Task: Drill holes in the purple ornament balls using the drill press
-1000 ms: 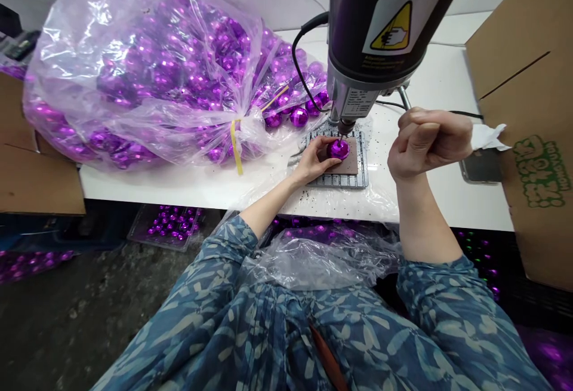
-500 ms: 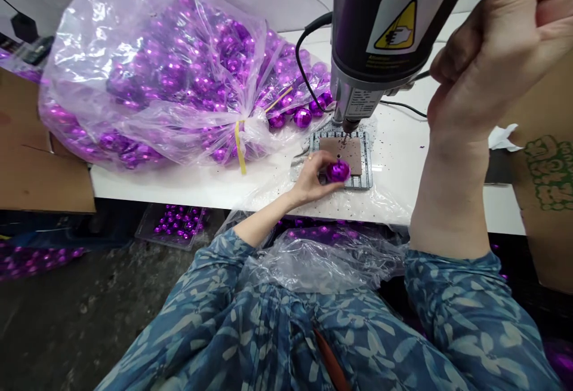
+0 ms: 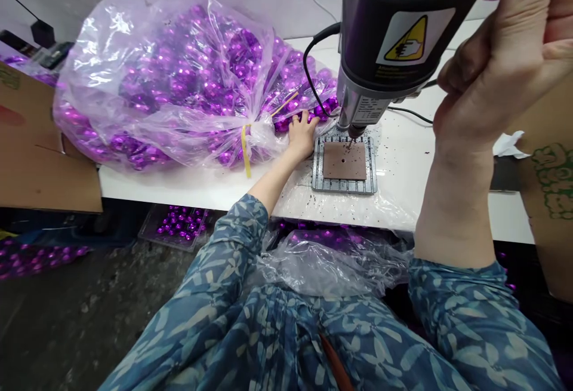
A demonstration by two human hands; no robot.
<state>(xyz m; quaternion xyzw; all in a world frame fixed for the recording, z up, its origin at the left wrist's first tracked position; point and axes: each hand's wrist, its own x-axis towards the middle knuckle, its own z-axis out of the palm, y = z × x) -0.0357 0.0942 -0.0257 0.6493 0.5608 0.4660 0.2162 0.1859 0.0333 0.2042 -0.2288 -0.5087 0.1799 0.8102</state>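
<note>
My left hand reaches across the white table, fingers stretched out onto loose purple balls at the mouth of a big clear bag of purple balls. It holds nothing that I can see. My right hand is raised beside the grey drill press head, fingers curled around its thin lever. The drill bit hangs just above a bare brown pad on a metal grid base.
A crumpled clear plastic bag with purple balls lies on my lap below the table edge. Cardboard boxes stand at the left and right. A tray of purple balls sits on the floor under the table.
My left hand took the purple ball off the pad, no longer has it, and has reached to the loose balls by the bag. My right hand has swung the lever up; the bit has lifted.
</note>
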